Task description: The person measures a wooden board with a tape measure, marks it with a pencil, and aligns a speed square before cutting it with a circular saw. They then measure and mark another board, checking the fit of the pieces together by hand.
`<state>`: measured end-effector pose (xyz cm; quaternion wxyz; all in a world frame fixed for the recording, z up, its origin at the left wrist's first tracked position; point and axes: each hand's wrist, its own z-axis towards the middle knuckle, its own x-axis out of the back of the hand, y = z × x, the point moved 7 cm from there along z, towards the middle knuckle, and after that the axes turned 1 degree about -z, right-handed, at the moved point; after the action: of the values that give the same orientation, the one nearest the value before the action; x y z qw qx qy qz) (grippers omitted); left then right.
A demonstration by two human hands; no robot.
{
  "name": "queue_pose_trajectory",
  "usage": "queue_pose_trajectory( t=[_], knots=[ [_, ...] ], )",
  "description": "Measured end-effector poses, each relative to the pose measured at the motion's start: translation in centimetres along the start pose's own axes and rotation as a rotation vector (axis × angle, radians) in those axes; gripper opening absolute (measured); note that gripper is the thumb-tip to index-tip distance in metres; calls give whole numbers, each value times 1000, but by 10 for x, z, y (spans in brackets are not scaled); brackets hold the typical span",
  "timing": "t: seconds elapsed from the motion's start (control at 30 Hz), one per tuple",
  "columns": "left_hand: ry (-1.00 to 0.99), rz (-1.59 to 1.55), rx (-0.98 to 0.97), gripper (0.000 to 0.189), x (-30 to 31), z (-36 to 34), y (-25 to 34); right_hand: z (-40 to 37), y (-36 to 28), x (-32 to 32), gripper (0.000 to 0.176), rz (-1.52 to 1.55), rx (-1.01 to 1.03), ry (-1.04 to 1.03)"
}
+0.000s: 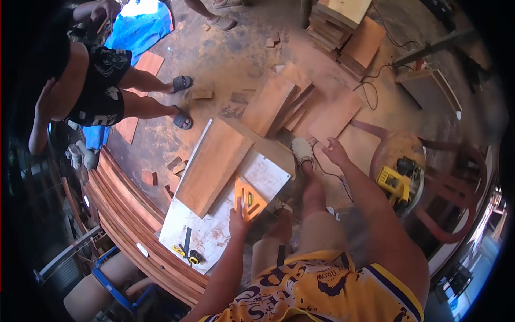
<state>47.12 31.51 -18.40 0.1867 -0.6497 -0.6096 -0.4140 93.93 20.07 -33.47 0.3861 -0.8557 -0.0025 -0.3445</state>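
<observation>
My left hand (238,219) grips the edge of an orange triangular speed square (250,199). The square rests against the side of a thick wooden board (214,166), which lies across a white-topped work surface (174,225). Out to the right, my right hand (337,152) hangs in the air above the floor, away from the board. Its fingers are curled in, and whatever they may hold is too small to make out. Near the front corner of the white top lie a small dark-bladed square with a yellow handle (186,244) and a tape measure (195,256).
A yellow power tool (394,185) sits on a reddish chair (445,188) at right. Long planks (126,214) line the left. Stacked boards (343,27) stand at the back, and more boards (271,104) lie beyond the work surface. Another person (102,80) stands at left. A cable (370,91) crosses the dusty floor.
</observation>
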Motion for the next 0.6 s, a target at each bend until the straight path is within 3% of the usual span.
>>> queue_pose_trajectory(
  t=[0.1,0.17,0.2,0.27,0.33,0.43,0.6],
  knots=[
    [-55,2,92,95,-24,7,-6,108,-19,-49,63,-198,-64,-232],
    [-92,5,146,95,-40,7,-7,186,-39,-73,62,-340,-22,-224],
    [-61,-17,140,95,-43,9,-3,210,-78,-62,63,-263,-79,-274],
    [-21,-40,135,92,-51,8,5,276,-101,-80,63,-356,92,-189],
    [-19,-40,186,92,-61,7,7,330,-119,-88,63,-452,42,-184],
    [2,-59,183,90,-58,12,13,379,-144,-103,65,-442,140,-93],
    [-50,-38,241,88,-54,12,12,380,-133,-137,75,-366,-73,-201]
  ],
)
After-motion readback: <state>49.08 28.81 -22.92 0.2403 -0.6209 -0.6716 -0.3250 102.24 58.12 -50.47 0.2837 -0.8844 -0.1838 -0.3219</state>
